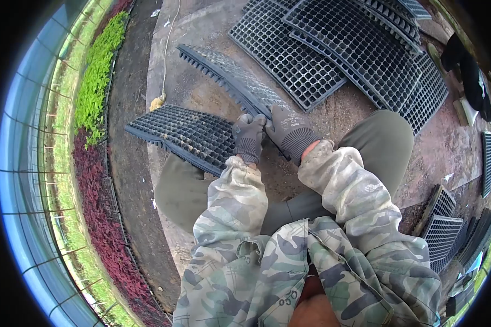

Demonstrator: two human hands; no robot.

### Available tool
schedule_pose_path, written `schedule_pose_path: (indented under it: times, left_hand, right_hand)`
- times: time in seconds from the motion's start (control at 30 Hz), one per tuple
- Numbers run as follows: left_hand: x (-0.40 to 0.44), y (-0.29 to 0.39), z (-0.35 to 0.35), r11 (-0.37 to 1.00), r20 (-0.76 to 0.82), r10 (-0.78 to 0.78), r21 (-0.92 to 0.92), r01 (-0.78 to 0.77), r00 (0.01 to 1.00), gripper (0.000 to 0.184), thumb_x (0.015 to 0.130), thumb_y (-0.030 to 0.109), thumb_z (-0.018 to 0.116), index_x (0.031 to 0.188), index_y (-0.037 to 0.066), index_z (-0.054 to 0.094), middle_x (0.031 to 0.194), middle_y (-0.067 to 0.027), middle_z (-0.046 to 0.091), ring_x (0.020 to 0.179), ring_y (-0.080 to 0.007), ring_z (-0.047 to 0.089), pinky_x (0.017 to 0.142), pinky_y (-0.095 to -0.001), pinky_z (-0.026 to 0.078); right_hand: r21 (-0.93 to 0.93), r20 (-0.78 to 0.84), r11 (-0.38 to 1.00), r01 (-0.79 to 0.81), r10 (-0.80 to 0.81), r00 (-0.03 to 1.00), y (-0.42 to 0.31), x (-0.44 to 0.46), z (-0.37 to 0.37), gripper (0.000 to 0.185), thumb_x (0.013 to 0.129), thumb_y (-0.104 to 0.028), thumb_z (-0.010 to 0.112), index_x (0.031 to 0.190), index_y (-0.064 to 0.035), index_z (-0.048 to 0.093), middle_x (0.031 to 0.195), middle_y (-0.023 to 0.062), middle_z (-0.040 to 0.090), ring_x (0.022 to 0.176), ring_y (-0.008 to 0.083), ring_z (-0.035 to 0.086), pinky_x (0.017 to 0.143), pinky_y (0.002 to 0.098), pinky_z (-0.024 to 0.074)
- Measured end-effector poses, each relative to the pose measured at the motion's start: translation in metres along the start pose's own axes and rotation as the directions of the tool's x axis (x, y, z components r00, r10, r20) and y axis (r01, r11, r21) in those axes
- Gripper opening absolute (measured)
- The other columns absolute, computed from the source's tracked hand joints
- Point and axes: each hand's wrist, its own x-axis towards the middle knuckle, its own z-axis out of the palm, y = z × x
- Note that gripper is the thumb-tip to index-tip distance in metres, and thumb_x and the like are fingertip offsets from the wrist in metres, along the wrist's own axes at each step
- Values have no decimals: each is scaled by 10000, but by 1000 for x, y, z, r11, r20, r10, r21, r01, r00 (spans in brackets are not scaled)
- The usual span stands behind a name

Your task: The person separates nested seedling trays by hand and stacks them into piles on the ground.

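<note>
A black plastic seedling tray (229,73) is tilted up on edge in front of me, its rows of cell bottoms showing along one side. My right hand (290,129), in a grey glove, is closed round the near end of this tray. Close beside it, my left hand (249,136), gloved too, has its fingers curled at the tray's edge; the fingertips are partly hidden. Below and left of that hand, more seedling trays (183,131) lie stacked over my bent left knee, with brown soil in some cells.
Several black seedling trays (360,49) lie overlapped at the far right. More trays (441,234) stand at the lower right. A cord (169,49) runs over the concrete floor (202,22). Green plants (101,71) and dark red plants (95,201) line the left, beside wire mesh.
</note>
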Motion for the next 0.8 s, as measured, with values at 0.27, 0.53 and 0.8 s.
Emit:
schedule_pose_path:
  times: [0.27, 0.53, 0.8]
  left_hand:
    - [-5, 22, 49, 925, -39, 220, 326, -196, 975, 147, 807, 139, 635, 718, 70, 539, 602, 22, 526, 479, -65, 446, 424, -260, 338]
    - [6, -14, 13, 948, -125, 280, 191, -254, 952, 144, 798, 124, 666, 767, 10, 583, 605, 5, 539, 489, -79, 482, 456, -245, 388]
    - [7, -13, 1, 890, -196, 388, 334, -311, 901, 245, 772, 132, 694, 659, 63, 488, 570, 15, 502, 478, -66, 417, 437, -254, 330]
  right_hand:
    - [-41, -93, 984, -176, 172, 981, 35, 14, -28, 322, 915, -276, 492, 1144, -50, 486, 1050, 174, 637, 1016, 319, 631, 838, 465, 499]
    - [-26, -87, 995, -91, 89, 992, 43, 13, -50, 354, 947, -372, 460, 1106, -72, 560, 1014, 161, 658, 994, 315, 638, 859, 438, 498]
    - [154, -212, 934, -323, 351, 912, 69, 37, -56, 436, 938, -461, 409, 1170, -133, 579, 1137, 193, 620, 1106, 347, 574, 947, 442, 431]
